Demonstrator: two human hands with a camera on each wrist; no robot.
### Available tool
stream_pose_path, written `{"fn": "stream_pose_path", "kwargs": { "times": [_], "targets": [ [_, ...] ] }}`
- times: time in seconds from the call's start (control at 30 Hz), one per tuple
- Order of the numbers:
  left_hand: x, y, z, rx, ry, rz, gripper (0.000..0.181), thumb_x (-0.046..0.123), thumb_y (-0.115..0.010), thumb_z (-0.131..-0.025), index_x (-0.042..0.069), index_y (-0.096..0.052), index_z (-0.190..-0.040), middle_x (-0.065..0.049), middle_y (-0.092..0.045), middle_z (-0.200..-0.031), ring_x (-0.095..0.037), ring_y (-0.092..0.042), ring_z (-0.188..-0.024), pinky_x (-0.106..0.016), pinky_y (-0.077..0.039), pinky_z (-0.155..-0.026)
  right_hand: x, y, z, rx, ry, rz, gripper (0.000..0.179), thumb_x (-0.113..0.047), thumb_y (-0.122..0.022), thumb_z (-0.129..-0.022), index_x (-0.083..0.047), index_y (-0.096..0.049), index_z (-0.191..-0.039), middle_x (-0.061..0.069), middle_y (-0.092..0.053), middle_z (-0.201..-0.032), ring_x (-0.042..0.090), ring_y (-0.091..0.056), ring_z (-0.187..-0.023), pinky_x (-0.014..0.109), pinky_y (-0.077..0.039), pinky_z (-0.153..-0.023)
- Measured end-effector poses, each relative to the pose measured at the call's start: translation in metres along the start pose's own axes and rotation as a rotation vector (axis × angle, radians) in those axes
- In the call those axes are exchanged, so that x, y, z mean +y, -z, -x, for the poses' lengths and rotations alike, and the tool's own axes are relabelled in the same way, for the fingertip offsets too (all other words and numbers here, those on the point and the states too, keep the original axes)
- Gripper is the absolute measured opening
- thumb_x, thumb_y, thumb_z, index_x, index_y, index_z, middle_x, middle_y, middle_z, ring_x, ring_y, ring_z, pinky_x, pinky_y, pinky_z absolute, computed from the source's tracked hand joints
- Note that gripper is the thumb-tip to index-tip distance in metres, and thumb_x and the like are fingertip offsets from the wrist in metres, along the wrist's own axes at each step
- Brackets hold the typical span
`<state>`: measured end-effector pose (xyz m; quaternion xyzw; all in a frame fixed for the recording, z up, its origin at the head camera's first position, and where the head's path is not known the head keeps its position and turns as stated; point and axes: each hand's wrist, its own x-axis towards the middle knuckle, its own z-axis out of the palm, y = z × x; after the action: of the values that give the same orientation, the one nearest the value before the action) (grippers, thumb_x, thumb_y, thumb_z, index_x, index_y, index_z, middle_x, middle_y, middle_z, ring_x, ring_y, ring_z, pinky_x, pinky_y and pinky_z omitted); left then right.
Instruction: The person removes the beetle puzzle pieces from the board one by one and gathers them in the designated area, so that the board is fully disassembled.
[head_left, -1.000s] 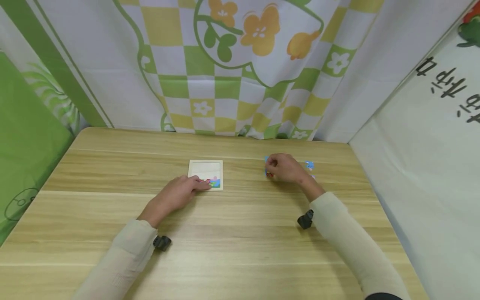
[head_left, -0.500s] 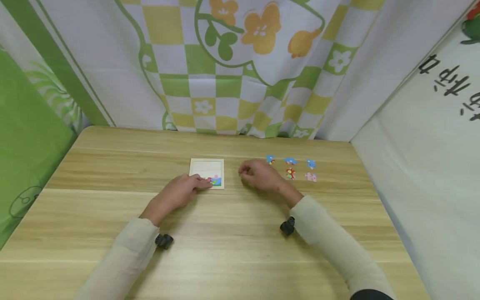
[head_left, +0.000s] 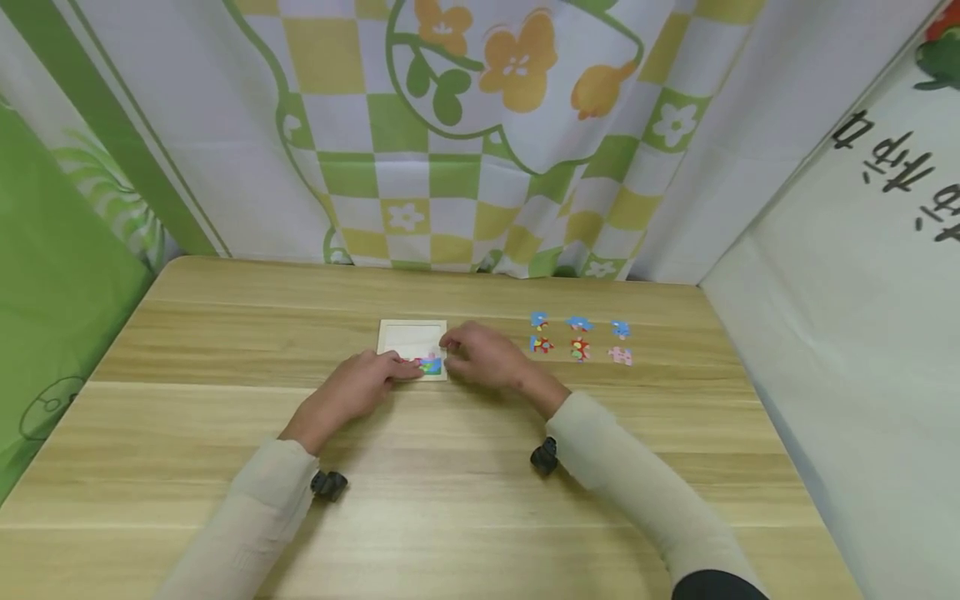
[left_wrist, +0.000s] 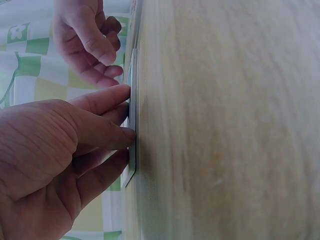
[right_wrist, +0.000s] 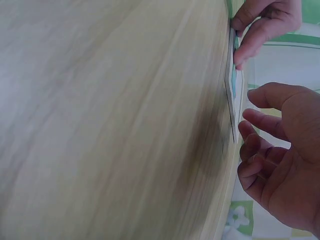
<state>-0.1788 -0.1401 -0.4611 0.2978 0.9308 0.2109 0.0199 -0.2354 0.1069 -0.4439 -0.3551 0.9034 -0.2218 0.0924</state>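
A small square puzzle tray (head_left: 393, 324) with a pale wooden frame lies flat on the table, colourful pieces (head_left: 431, 366) along its near side. My left hand (head_left: 362, 381) holds the tray at its near left corner; in the left wrist view the thumb touches the edge and the other fingertips lie on it. At the tray's right edge is my right hand (head_left: 486, 357). In the right wrist view its thumb and forefinger are apart with nothing showing between them, and the other fingers curl loosely. To the right, several loose jigsaw pieces (head_left: 580, 348) form two rows.
The wooden table (head_left: 420, 500) ends at a green and white patterned curtain (head_left: 450, 183) at the back. A white sheet with black writing (head_left: 847, 350) hangs along the right side. Small black cameras (head_left: 545, 457) sit at both wrists.
My right hand has moved left from the loose pieces to the tray's right edge, uncovering both rows of pieces. My left hand stays on the tray.
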Motion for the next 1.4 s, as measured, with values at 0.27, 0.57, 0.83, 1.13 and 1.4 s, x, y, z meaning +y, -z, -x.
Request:
{"fn": "stream_pose_path", "kwargs": {
  "times": [0.27,0.57,0.83,1.13,1.4],
  "targets": [
    [0.001,0.001,0.000,-0.019,0.005,0.009,0.043,-0.011,-0.066,-0.092,0.014,-0.077,-0.125,-0.006,-0.073,-0.107,-0.022,-0.065,-0.081,-0.036,-0.053,-0.066,-0.006,-0.007,-0.005,-0.027,-0.040,0.061,0.031,-0.021,-0.070,-0.096,-0.008,-0.070,-0.124,0.005,-0.064,-0.112,0.018,-0.060,-0.101,0.036,-0.051,-0.091],
    [0.000,0.001,-0.001,-0.008,-0.007,0.021,0.043,-0.012,-0.065,-0.092,0.014,-0.077,-0.124,-0.007,-0.073,-0.108,-0.025,-0.067,-0.084,-0.040,-0.055,-0.070,-0.013,-0.009,-0.003,-0.045,-0.110,0.107,0.034,-0.031,-0.075,-0.095,-0.010,-0.071,-0.122,0.003,-0.061,-0.110,0.016,-0.056,-0.093,0.035,-0.051,-0.084],
    [0.000,0.003,-0.001,-0.023,0.019,0.026,0.047,-0.012,-0.066,-0.090,0.015,-0.076,-0.127,-0.010,-0.073,-0.111,-0.026,-0.066,-0.085,-0.041,-0.055,-0.072,-0.014,-0.011,-0.002,-0.022,-0.136,0.111,0.030,-0.032,-0.076,-0.095,-0.014,-0.071,-0.119,0.002,-0.059,-0.106,0.016,-0.055,-0.091,0.035,-0.051,-0.080],
    [0.001,0.004,-0.001,-0.027,0.028,0.029,0.045,-0.012,-0.066,-0.091,0.014,-0.076,-0.127,-0.012,-0.073,-0.115,-0.034,-0.069,-0.097,-0.047,-0.057,-0.078,-0.018,-0.011,-0.003,-0.023,-0.136,0.105,0.027,-0.031,-0.075,-0.096,-0.013,-0.072,-0.116,0.002,-0.061,-0.108,0.016,-0.057,-0.095,0.037,-0.052,-0.085],
    [0.002,0.003,-0.001,-0.026,0.032,0.038,0.046,-0.012,-0.064,-0.091,0.013,-0.076,-0.127,-0.013,-0.073,-0.117,-0.037,-0.069,-0.101,-0.049,-0.057,-0.081,-0.019,-0.012,-0.005,-0.017,-0.150,0.094,0.026,-0.029,-0.077,-0.095,-0.011,-0.074,-0.114,0.002,-0.064,-0.105,0.015,-0.060,-0.094,0.036,-0.053,-0.084]
  ]
}}
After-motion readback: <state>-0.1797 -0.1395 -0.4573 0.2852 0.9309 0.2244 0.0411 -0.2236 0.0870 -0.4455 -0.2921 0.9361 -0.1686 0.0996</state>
